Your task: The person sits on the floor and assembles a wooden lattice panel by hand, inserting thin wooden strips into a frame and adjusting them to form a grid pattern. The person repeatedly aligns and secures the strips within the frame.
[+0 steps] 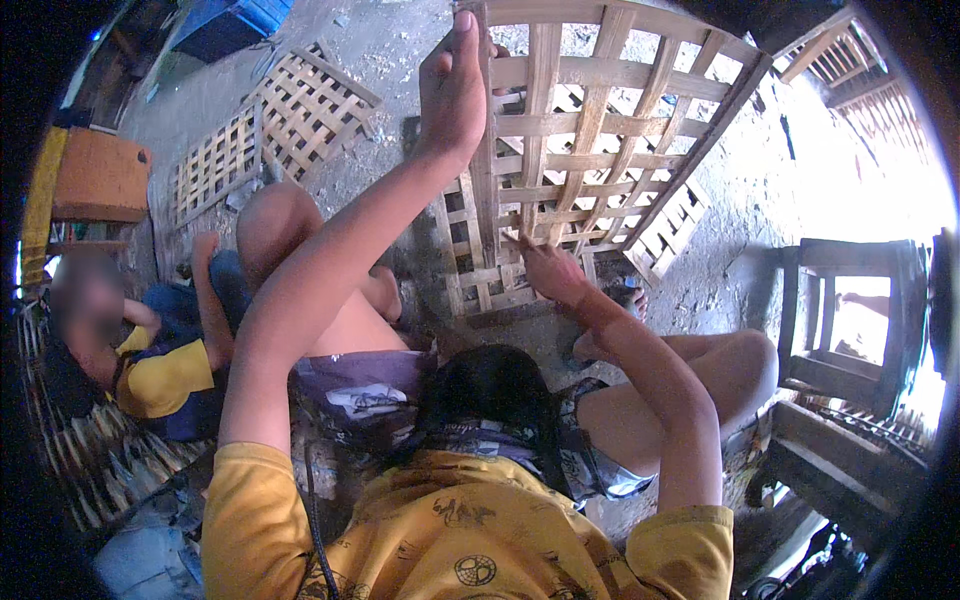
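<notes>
Yellow shirt (440, 540), printed, worn by the person; nearest the camera.

Woven panel (610, 127), pale flat slats crossed in an open lattice: ahead of the person, right of centre, tilted over another woven panel (672, 240) on the floor. Its left rail (483, 200) runs away from the person; with the far edge partly cut off, which side is longer cannot be told.

Left hand (455, 110): closed around the rail near the far end, thumb laid along it, fingertips showing past the other side. The panel lies to its right. Arm stretched long, forward and inward.

Right hand (552, 272): at the near left corner, the closer of the two to the near edge; panel just beyond it. Fingers partly curled, index toward the slats; whether it grips one cannot be told. Elbow bent, forearm slanting in from the right.

Also present: two lattice panels (310, 115) on the floor, left; wooden stool (850, 258), right; seated person (170, 380) in yellow sleeves, left.
</notes>
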Available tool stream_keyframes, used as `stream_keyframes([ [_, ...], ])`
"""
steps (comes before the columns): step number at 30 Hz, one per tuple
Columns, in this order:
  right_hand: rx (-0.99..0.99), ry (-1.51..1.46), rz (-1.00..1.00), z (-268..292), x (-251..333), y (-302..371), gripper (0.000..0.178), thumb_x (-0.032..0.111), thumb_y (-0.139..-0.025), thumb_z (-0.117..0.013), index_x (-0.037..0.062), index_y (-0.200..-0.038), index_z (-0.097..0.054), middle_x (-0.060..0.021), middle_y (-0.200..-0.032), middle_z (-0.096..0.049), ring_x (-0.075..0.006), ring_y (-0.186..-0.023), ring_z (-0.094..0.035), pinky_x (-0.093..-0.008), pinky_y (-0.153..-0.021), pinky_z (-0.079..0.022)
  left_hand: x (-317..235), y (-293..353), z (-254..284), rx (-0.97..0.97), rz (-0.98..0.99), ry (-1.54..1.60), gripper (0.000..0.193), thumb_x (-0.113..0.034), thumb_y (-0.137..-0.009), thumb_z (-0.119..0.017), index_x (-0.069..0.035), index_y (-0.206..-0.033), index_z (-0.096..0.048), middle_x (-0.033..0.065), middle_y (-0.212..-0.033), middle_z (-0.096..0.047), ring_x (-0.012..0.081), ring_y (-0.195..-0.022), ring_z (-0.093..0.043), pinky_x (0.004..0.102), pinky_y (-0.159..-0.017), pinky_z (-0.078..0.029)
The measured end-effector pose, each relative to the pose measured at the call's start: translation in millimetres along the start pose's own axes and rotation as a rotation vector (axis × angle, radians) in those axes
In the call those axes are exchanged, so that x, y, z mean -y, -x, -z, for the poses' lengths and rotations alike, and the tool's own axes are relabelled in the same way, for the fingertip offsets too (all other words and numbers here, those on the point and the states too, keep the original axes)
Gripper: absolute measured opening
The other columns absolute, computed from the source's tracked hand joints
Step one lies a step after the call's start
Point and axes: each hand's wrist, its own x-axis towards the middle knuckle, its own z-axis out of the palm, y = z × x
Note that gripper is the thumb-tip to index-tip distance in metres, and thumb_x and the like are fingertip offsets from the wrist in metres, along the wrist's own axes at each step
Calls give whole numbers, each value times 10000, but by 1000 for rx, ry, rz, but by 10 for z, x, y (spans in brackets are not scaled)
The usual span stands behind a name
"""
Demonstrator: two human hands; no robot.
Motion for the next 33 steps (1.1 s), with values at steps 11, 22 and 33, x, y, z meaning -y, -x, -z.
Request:
stream_keyframes([
  [11,-211,-49,19,128,84,108,246,230,-992,-526,39,-1119,-616,-242,-793,-709,-440,-678,-705,-540,-594,-570,-125,-12,-71,-2,29,44,556,-583,-1090,-399,-100,-845,-529,-38,-732,-410,116,-691,-402,312,-667,-356],
  [22,-69,31,-98,776,373,29,439,390,-986,-562,16,-850,-747,-253,-727,-701,-426,-692,-727,-541,-667,-589,-11,-92,-208,-125,-76,101,495,-482,-1100,-437,-59,-867,-544,-14,-704,-433,107,-640,-416,319,-585,-355],
  [33,-361,-399,-15,1059,759,5,295,264,-1090,-437,-1,-1048,-560,-299,-724,-621,-516,-724,-654,-582,-653,-474,20,-36,-43,-153,90,162,509,-519,-1085,-455,-47,-974,-608,-19,-713,-502,95,-562,-463,295,-481,-360],
])
